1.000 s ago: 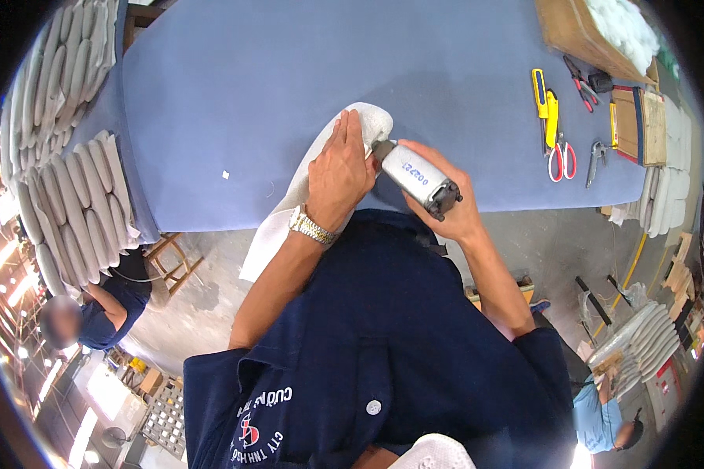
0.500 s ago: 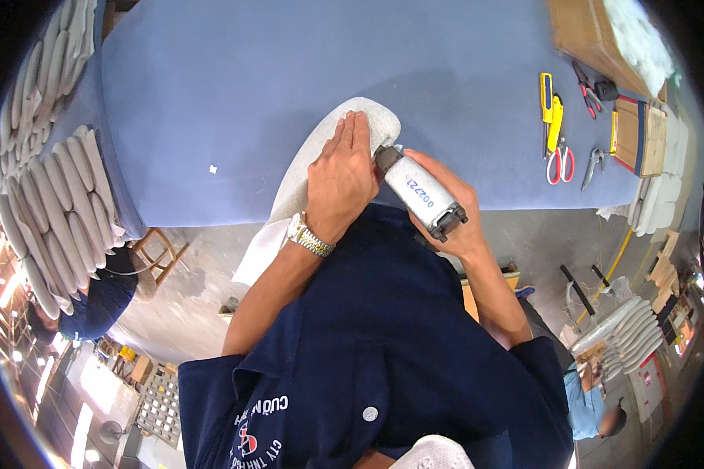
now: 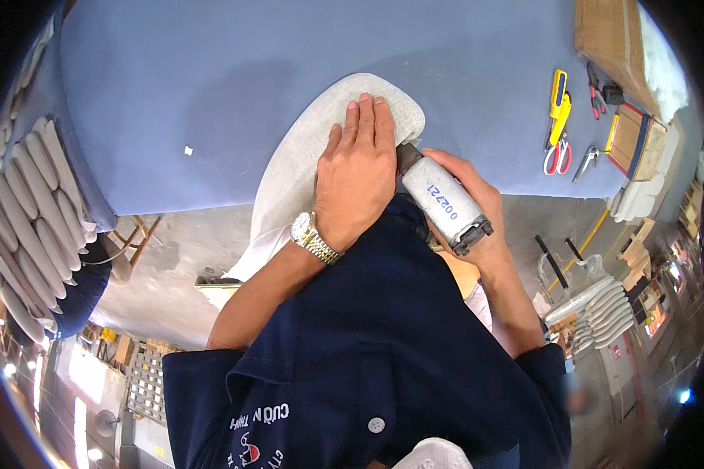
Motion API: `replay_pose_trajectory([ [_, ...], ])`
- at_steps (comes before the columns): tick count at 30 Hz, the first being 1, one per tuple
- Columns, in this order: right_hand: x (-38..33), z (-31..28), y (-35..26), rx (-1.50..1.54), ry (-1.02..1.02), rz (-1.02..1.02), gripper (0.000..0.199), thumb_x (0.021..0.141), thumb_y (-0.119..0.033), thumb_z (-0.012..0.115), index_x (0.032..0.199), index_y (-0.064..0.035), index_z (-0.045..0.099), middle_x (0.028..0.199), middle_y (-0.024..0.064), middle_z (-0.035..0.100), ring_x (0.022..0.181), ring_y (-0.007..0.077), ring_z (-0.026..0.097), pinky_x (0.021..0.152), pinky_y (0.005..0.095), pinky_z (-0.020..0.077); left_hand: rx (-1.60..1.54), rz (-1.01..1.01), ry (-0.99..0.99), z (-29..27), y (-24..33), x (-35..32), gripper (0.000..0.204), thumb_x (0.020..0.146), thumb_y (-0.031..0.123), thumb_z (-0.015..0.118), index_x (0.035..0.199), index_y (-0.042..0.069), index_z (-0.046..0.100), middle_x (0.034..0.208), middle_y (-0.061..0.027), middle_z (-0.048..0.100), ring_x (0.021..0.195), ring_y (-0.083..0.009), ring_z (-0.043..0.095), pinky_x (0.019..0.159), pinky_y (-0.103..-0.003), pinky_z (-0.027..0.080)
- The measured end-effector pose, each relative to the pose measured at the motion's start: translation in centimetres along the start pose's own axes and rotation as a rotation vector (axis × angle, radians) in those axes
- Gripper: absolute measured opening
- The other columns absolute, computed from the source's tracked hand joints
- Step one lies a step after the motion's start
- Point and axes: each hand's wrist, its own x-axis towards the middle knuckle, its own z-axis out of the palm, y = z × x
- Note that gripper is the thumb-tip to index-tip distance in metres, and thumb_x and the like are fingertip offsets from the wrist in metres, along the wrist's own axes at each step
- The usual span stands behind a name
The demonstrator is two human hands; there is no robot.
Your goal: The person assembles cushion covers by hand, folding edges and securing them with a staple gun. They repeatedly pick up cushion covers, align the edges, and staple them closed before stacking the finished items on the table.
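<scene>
A light grey fabric-covered padded piece (image 3: pixel 289 164), rounded at its far end, lies over the near edge of the blue table. My left hand (image 3: pixel 357 180) rests flat on top of it, fingers stretched out, a metal watch on the wrist. My right hand (image 3: pixel 481 195) is wrapped round a staple gun (image 3: pixel 444 202) with a worn grey-white body. Its dark nose meets the right edge of the padded piece, close to my left hand. The grip is hidden behind the body. White material (image 3: pixel 262 254) hangs from the piece's near end.
The blue padded table (image 3: pixel 172 94) spans the far side. On its right lie a yellow cutter (image 3: pixel 558 94), red-handled scissors (image 3: pixel 558 158), red-handled pliers (image 3: pixel 595 94), grey pliers (image 3: pixel 585 164) and a cardboard box (image 3: pixel 610 47). Grey padded pieces (image 3: pixel 31 211) are stacked at the left.
The view has shifted slightly. The padded piece and both hands sit a little farther right in the picture. The left fingers look somewhat more spread; the staple gun stays at the piece's edge.
</scene>
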Motion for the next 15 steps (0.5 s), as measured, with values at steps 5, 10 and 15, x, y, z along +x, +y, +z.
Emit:
replay_pose_trajectory([
  [5,-0.2,0.3,1.1,0.047,0.037,-0.014,0.054,0.079,-0.002,0.070,0.132,-0.0027,0.060,0.126,0.0129,0.067,0.108,0.0199,0.068,0.094,0.0305,0.0513,0.057,0.005,0.007,0.4,0.3,0.0,0.054,0.086,0.008,0.064,0.135,-0.012,0.051,0.139,-0.0319,0.057,0.129,-0.0414,0.059,0.100,-0.051,0.054],
  [10,-1.0,1.1,3.7,0.239,0.114,-0.069,0.061,0.073,-0.002,0.073,0.133,-0.0064,0.062,0.122,0.0140,0.068,0.110,0.0251,0.068,0.096,0.0323,0.0507,0.030,-0.034,0.062,0.9,0.5,-0.5,0.067,0.079,0.007,0.074,0.140,-0.003,0.050,0.141,-0.0252,0.058,0.125,-0.0393,0.061,0.099,-0.046,0.055],
  [15,-3.6,-0.1,5.3,0.110,0.256,-0.241,0.058,0.078,-0.002,0.079,0.133,-0.0019,0.062,0.124,0.0145,0.068,0.114,0.0247,0.066,0.098,0.0348,0.0504,-0.007,-0.050,0.083,0.4,0.5,-0.7,0.064,0.089,0.028,0.071,0.144,0.004,0.049,0.138,-0.0231,0.060,0.116,-0.0414,0.065,0.093,-0.048,0.056],
])
